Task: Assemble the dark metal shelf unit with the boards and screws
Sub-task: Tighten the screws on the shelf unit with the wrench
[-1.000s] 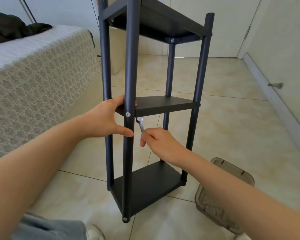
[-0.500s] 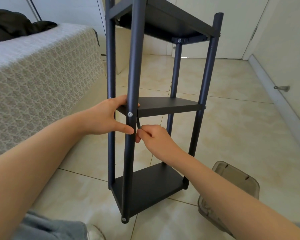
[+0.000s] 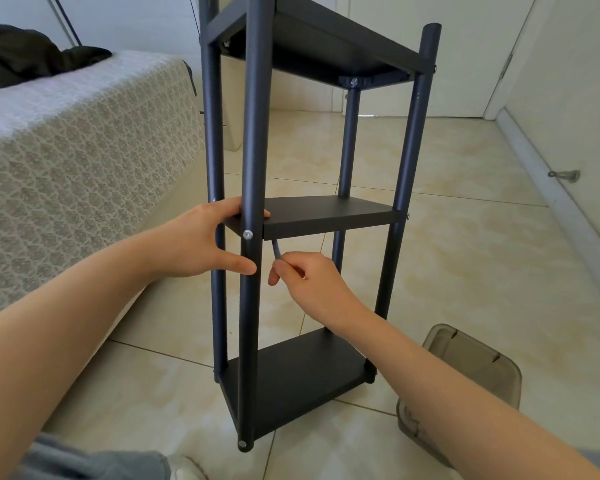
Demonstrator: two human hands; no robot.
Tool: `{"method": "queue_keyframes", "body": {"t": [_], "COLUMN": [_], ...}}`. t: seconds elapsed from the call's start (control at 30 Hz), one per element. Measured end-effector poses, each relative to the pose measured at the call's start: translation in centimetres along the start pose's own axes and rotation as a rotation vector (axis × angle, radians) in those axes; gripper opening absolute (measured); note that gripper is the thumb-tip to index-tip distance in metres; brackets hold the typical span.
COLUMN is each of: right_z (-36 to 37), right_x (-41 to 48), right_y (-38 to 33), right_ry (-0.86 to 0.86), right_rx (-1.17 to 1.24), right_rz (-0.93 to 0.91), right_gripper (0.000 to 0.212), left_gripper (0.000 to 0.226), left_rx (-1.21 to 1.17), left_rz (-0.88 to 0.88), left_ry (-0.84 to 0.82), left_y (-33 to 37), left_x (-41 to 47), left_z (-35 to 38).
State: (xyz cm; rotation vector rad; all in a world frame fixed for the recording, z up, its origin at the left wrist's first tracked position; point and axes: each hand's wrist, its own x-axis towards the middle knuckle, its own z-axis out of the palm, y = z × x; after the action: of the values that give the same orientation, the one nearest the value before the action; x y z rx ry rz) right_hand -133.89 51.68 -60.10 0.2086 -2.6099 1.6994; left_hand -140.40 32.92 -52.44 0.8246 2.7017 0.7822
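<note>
Beside shelf unit [image 3: 253,133], smoky plastic bin [image 3: 482,355], contents unclear

On the shelf unit [image 3: 408,168] the posts [image 3: 253,150] were matt dark metal, the boards [image 3: 326,213] smooth matt black, the screw heads [image 3: 247,234] and the tool [image 3: 276,250] under its middle board bright metal. Left of it the bed cover [image 3: 66,168] was woven cloth; right, a translucent plastic box [image 3: 482,362] on glossy tiles [image 3: 465,254].

Your dark shelf unit [image 3: 253,168] stands upright at frame centre: four round posts carry a top board [image 3: 326,39], a middle board [image 3: 326,213] and a bottom board [image 3: 302,372]. A silver screw [image 3: 247,234] sits in the front post at middle-board height, and a thin metal tool [image 3: 276,251] points up beneath it.
</note>
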Motion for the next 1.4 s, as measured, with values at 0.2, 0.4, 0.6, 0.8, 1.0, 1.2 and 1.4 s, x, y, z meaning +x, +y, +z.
{"method": "queue_keyframes", "body": {"t": [0.2, 0.4, 0.6, 0.8, 1.0, 1.2, 1.4], "right_z": [0.2, 0.4, 0.8, 1.2, 2.1, 2.9, 3.6], "right_x": [0.3, 0.5, 0.7, 1.4, 2.2, 3.1, 3.7], "right_y": [0.4, 0.4, 0.6, 1.2, 2.0, 2.4, 2.0], "right_ry": [0.007, 0.001, 0.031, 0.062, 0.147, 0.215, 0.242], "right_rx": [0.004, -0.004, 0.01, -0.026, -0.05, -0.079, -0.096], "right_rz": [-0.016, -0.034, -0.077, -0.152, -0.261, -0.305, -0.3], "right_gripper": [0.028, 0.027, 0.026, 0.022, 0.017, 0.016, 0.015], "left_gripper": [0.074, 0.073, 0.071, 0.067, 0.07, 0.07, 0.074], "left_rx": [0.009, 0.005, -0.012, -0.011, -0.012, -0.006, 0.0], "left_rz": [-0.019, -0.025, -0.034, -0.037, -0.049, -0.068, -0.094], "left_ry": [0.004, 0.006, -0.002, -0.009, -0.003, -0.006, -0.006], "left_y": [-0.1, -0.1, -0.2, -0.2, -0.2, 0.0, -0.4], "left_x": [0.0, 0.1, -0.1, -0.2, -0.4, -0.7, -0.7], "left_z": [0.0, -0.1, -0.2, -0.2, -0.3, -0.5, -0.7]}}
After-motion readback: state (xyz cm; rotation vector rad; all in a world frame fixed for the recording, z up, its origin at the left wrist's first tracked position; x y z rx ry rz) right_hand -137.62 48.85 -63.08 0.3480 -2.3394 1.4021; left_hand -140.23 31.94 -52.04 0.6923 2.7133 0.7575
